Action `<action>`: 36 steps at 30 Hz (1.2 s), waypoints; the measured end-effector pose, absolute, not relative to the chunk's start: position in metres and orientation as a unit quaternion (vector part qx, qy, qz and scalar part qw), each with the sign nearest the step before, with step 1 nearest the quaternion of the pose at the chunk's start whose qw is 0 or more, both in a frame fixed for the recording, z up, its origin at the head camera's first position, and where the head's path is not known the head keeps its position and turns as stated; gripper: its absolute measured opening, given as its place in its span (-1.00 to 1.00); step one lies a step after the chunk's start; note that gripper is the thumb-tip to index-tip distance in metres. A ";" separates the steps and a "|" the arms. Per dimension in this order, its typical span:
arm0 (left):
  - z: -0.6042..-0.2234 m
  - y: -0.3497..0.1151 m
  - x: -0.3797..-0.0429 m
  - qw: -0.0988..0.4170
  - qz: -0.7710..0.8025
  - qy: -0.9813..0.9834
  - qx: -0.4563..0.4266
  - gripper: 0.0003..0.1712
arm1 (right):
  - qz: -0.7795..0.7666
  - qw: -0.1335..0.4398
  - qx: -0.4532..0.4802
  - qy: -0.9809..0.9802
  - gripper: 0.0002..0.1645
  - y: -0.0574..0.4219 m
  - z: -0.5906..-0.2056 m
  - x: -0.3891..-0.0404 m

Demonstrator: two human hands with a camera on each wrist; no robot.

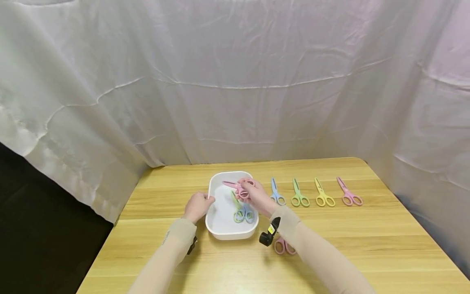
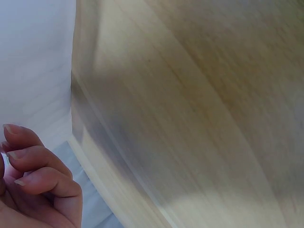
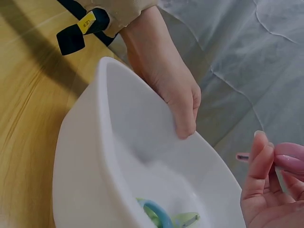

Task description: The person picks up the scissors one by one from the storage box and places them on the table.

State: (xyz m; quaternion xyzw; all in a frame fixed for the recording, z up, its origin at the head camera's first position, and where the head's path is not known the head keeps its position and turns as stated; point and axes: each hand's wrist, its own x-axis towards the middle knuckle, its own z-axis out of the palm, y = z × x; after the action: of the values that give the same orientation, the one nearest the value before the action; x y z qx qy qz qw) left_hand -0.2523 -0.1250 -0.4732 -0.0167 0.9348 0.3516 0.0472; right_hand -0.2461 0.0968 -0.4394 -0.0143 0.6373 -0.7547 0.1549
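A white bin (image 1: 222, 228) stands on the wooden table, with green scissors (image 1: 235, 199) and blue scissors (image 1: 249, 214) lying inside it. At its left rim, my left hand (image 1: 197, 207) grips the wall, thumb over the inner side, as the right wrist view also shows on the left hand (image 3: 173, 90). Above the bin's right part, my right hand (image 1: 256, 195) holds pink scissors (image 1: 240, 190) by the handle end, blades pointing left. The fingers (image 3: 260, 166) curl by the pink handle in the right wrist view.
Right of the bin, blue scissors (image 1: 278, 198), green scissors (image 1: 300, 199), yellow scissors (image 1: 324, 199) and pink scissors (image 1: 351, 198) lie in a row. Another pink pair (image 1: 280, 246) lies partly under the right forearm. A pale curtain (image 1: 257, 114) hangs behind the table (image 1: 235, 269).
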 end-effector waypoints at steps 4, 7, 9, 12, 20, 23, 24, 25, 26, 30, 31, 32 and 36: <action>-0.475 -0.125 -0.254 0.046 0.348 0.936 -0.016 -0.65 | -0.768 0.148 -0.006 0.623 -0.77 0.101 -0.441 -0.246; -0.476 -0.125 -0.254 0.047 0.350 0.935 -0.017 -0.63 | -0.782 0.141 0.002 0.606 -0.82 0.105 -0.441 -0.245; -0.476 -0.125 -0.254 0.048 0.352 0.935 -0.018 -0.62 | -0.792 0.139 0.009 0.594 -0.84 0.108 -0.441 -0.244; -0.475 -0.125 -0.254 0.049 0.355 0.934 -0.018 -0.62 | -0.807 0.139 0.013 0.574 -0.84 0.113 -0.440 -0.242; -0.474 -0.125 -0.253 0.051 0.357 0.933 -0.022 -0.62 | -0.837 0.165 0.011 0.521 -0.75 0.128 -0.437 -0.237; -0.474 -0.125 -0.253 0.053 0.358 0.932 -0.021 -0.61 | -0.848 0.170 0.012 0.502 -0.69 0.134 -0.436 -0.236; -0.473 -0.125 -0.253 0.054 0.359 0.932 -0.021 -0.60 | -0.850 0.169 0.010 0.498 -0.67 0.135 -0.436 -0.235; -0.473 -0.125 -0.253 0.054 0.360 0.931 -0.021 -0.59 | -0.851 0.168 0.005 0.497 -0.62 0.137 -0.436 -0.234; -0.474 -0.125 -0.253 0.055 0.362 0.930 -0.022 -0.59 | -0.853 0.167 0.001 0.495 -0.57 0.139 -0.436 -0.233; -0.474 -0.124 -0.253 0.058 0.364 0.929 -0.025 -0.58 | -0.858 0.164 -0.014 0.486 -0.36 0.146 -0.436 -0.229; -0.474 -0.124 -0.253 0.057 0.363 0.930 -0.025 -0.58 | -0.859 0.164 -0.017 0.484 -0.33 0.147 -0.436 -0.228; -0.474 -0.124 -0.253 0.058 0.362 0.930 -0.026 -0.57 | -0.860 0.164 -0.020 0.483 -0.31 0.149 -0.436 -0.227; -0.474 -0.124 -0.253 0.054 0.359 0.931 -0.025 -0.57 | -0.860 0.163 -0.028 0.483 -0.32 0.156 -0.438 -0.225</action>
State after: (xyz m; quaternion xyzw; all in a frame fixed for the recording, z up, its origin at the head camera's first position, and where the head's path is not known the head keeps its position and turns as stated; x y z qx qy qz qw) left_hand -0.2526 -0.1237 -0.4739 -0.0246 0.9313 0.3592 0.0541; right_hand -0.2246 0.1562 -0.4375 -0.0278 0.4826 -0.8600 0.1633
